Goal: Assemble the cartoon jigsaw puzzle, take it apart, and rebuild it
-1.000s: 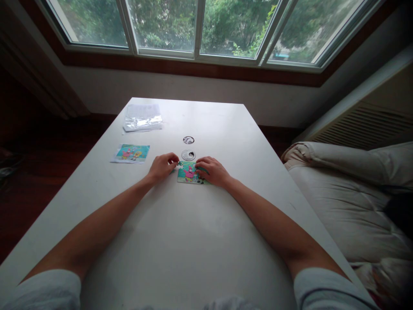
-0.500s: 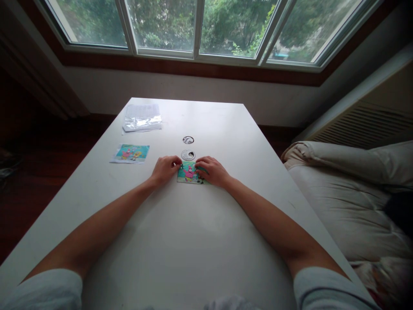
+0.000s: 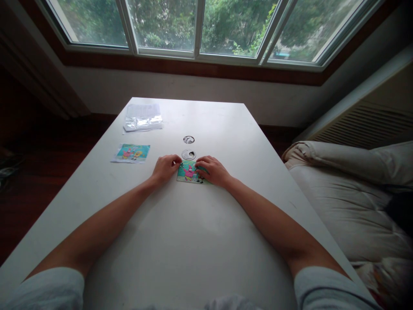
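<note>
A small colourful cartoon picture card lies flat on the white table, showing a pink figure on a green-blue ground. At its upper left corner, the thumb and forefinger of my left hand come together in a pinch. My right hand rests over the card's right side, its fingers bent and pressed on it; that side is mostly hidden beneath them. Whether anything small sits between the left fingertips is too fine to see.
Left of my hands lies a paper with a similar cartoon picture. Behind it are papers with a clear plastic sleeve. Two round inserts are set in the table beyond the card. A padded beige seat stands to the right.
Both hands stay at the card in nearly the same pose. The whole view has shifted very slightly.
</note>
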A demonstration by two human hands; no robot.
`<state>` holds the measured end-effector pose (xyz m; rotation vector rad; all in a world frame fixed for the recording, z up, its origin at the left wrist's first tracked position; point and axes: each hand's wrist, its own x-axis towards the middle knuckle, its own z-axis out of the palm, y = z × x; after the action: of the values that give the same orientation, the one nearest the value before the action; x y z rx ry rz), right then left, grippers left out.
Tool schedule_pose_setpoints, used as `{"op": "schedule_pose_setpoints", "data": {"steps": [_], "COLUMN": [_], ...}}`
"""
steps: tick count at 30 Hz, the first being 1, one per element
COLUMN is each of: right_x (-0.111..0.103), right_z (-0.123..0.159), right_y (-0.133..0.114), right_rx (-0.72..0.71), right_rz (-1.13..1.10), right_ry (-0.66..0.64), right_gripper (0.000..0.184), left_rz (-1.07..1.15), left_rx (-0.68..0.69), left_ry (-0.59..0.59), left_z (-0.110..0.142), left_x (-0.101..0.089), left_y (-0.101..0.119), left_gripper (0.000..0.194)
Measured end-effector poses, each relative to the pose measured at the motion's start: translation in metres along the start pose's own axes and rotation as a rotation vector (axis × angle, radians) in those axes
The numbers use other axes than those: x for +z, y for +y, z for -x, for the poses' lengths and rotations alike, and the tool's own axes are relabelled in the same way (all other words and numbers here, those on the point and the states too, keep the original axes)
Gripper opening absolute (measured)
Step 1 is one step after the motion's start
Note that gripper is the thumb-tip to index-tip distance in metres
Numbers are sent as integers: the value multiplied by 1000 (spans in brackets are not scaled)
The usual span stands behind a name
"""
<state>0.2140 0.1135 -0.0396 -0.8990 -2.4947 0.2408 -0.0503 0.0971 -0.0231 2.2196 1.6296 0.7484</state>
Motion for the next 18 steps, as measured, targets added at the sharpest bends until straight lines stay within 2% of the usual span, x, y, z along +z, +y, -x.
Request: {"op": "schedule_pose_setpoints", "data": {"steps": [7,18], "right_x": [0,2], "right_z": [-1,0], "right_y": [0,0], "right_rx": [6,5], "right_rz": [11,0], "right_ry": [-4,5], "right_gripper": [23,24], "left_rz": [-29,-191], "left_rx": [66,173], "left_ry": [2,-32], "left_z": [1,2], "left_x": [2,-3], "left_y": [-1,1], "left_gripper": [20,18]}}
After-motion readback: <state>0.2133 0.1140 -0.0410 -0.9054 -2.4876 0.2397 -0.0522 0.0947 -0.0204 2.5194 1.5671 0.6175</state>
